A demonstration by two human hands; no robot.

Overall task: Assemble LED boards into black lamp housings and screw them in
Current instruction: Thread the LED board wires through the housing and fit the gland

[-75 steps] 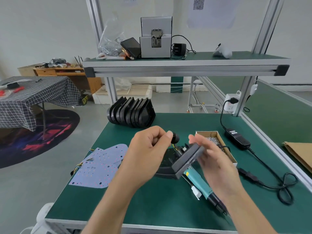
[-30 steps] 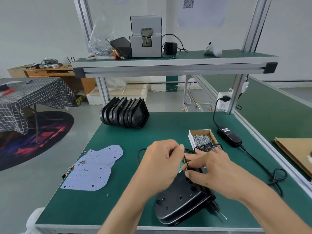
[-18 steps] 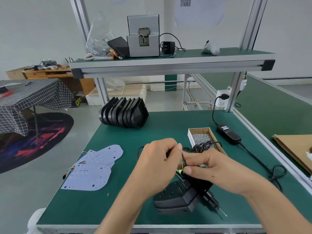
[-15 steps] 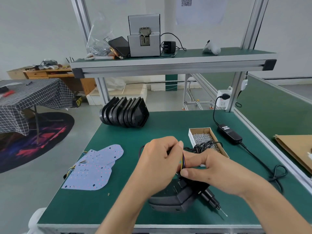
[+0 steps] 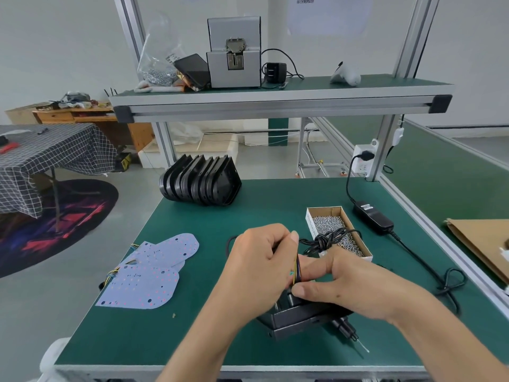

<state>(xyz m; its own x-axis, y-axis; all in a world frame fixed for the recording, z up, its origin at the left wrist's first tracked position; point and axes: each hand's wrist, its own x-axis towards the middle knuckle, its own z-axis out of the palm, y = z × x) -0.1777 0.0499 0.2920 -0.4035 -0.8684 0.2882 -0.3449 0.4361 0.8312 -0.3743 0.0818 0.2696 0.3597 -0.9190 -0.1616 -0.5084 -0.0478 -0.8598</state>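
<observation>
A black lamp housing [image 5: 297, 318] sits tilted on the green table near the front edge, mostly hidden under my hands. A thin bundle of coloured wires [image 5: 297, 268] rises from it. My left hand [image 5: 261, 260] pinches the upper end of the wires. My right hand [image 5: 347, 285] rests on the housing and pinches the wires lower down between thumb and forefinger. The tip of an electric screwdriver [image 5: 349, 333] pokes out from under the housing. Loose LED boards [image 5: 148, 271] lie flat at the left.
A row of black lamp housings [image 5: 201, 183] stands at the table's back. A cardboard box of screws [image 5: 337, 230] sits to the right of my hands, with a knotted black cable [image 5: 325, 241] over it. A power adapter [image 5: 373, 216] and its cord trail along the right edge.
The housing was held up in both hands, then set down on the table. It has tilted further since, and both hands now pinch the wire bundle above it.
</observation>
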